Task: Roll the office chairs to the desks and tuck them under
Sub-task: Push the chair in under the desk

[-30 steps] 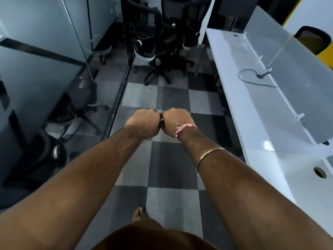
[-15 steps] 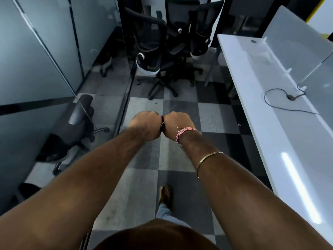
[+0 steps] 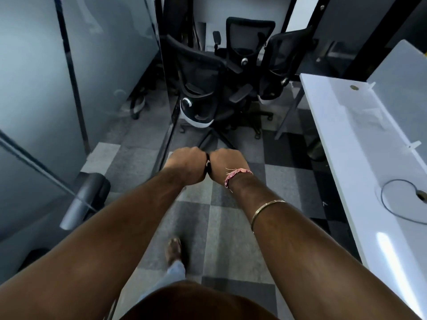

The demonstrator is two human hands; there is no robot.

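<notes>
Three black mesh office chairs stand bunched at the far end of the aisle: the nearest chair with a white lower back, one behind it, and one to the right by the desk end. A long white desk runs along the right. My left hand and my right hand are fists held out in front of me, touching side by side, well short of the chairs. A small dark thing shows between the fists; I cannot tell what it is.
Glass partition walls line the left and mirror chairs. The floor is grey checkered carpet, and my foot is on it. A frosted screen stands along the desk's back, and a black cable loops on top.
The view has advanced down the aisle; the chairs are closer and larger. Both fists stay pressed together in the same pose. My foot has stepped forward.
</notes>
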